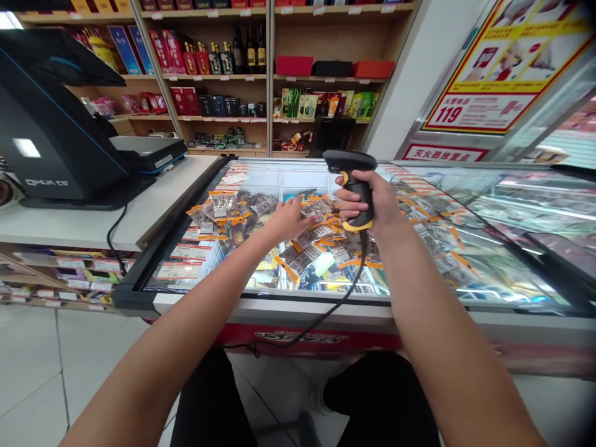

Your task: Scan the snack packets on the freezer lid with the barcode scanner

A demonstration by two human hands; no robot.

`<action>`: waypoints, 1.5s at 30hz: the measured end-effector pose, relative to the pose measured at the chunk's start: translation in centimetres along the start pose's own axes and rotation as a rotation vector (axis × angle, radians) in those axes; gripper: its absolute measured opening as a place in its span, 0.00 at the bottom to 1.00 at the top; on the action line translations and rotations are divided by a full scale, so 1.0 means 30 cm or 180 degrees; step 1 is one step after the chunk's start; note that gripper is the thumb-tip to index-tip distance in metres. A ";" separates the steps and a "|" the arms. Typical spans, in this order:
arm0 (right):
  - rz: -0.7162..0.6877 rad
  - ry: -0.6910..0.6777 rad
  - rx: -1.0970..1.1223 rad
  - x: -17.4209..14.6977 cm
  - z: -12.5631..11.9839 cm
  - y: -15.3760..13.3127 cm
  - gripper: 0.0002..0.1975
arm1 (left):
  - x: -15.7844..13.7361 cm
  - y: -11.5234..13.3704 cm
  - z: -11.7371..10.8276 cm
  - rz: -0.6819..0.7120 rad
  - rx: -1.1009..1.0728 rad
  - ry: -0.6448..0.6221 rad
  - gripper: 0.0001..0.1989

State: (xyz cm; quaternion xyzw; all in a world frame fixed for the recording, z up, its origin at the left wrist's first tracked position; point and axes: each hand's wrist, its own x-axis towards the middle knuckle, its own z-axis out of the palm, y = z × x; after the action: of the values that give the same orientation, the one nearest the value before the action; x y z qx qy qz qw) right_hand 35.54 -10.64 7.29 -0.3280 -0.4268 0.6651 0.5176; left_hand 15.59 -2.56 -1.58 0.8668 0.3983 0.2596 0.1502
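Observation:
My right hand (379, 202) is wrapped round the grip of a black and yellow barcode scanner (362, 191), held upright above the glass. The scanner's head points away to the left, and a black cable (342, 301) hangs from its base. My left hand (289, 218) reaches over a heap of small snack packets (314, 239) with its fingers apart. Its fingertips touch or hover just over the packets; I cannot tell which. These packets have grey-brown labels and orange edges. More packets (223, 208) lie to the left, and others (433, 217) to the right of my right arm.
Under the packets is a glass-topped freezer (274, 299) with goods inside. On the left a counter (116, 230) carries a dark checkout terminal (56, 124) and its scale plate (149, 149). Shelves (212, 77) of bottles and boxes stand behind. The scanner cable crosses the freezer's front edge.

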 end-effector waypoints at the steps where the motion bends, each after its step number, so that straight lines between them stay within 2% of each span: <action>1: 0.0023 0.0027 0.0009 0.001 0.000 0.001 0.14 | 0.022 0.003 0.016 -0.0045 0.0005 -0.0034 0.35; 3: 0.0064 0.0056 0.0062 0.002 0.001 0.003 0.13 | 0.045 0.005 0.028 -0.0048 0.0029 -0.0012 0.35; 6: 0.0133 0.0032 0.0147 0.007 0.001 0.009 0.12 | 0.030 0.006 0.014 -0.0150 0.0114 0.0045 0.38; 11: 0.0211 -0.0001 0.0106 0.011 0.003 0.016 0.11 | -0.029 -0.007 -0.042 -0.0430 0.0117 -0.0357 0.40; 13: 0.0230 -0.0002 0.0060 0.011 0.000 0.018 0.11 | -0.036 -0.031 -0.062 -0.0462 0.0221 -0.0121 0.41; 16: 0.0285 -0.0036 -0.0031 0.012 -0.010 0.023 0.12 | -0.027 -0.097 -0.089 -0.0325 0.0067 0.0466 0.38; 19: 0.0595 -0.0089 -0.0205 0.017 -0.016 0.036 0.14 | -0.007 -0.175 -0.121 -0.0238 -0.0245 0.0915 0.30; 23: 0.1016 -0.0199 -0.0558 0.022 -0.001 0.059 0.18 | 0.009 -0.238 -0.164 -0.0229 -0.0439 0.1257 0.28; 29: 0.0644 -0.0314 -0.0614 0.026 0.012 0.082 0.16 | -0.001 -0.214 -0.163 0.0004 -0.0482 0.1335 0.31; 35: 0.0696 -0.0282 -0.0593 0.032 0.001 0.083 0.15 | -0.007 -0.165 -0.139 0.0081 -0.0309 0.1186 0.30; 39: 0.0602 -0.0112 -0.0484 0.025 0.019 0.073 0.14 | -0.018 -0.152 -0.165 -0.0255 0.0024 0.1296 0.28; 45: 0.0444 0.0289 -0.0243 0.021 0.031 0.055 0.13 | -0.067 -0.157 -0.231 -0.1305 0.1236 0.1571 0.27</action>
State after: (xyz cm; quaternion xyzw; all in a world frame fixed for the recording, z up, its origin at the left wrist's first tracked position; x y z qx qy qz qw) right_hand 33.90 -10.41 6.17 -0.4062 -0.4040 0.6672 0.4760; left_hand 7.67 -0.74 1.23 0.6927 0.6296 0.3450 -0.0686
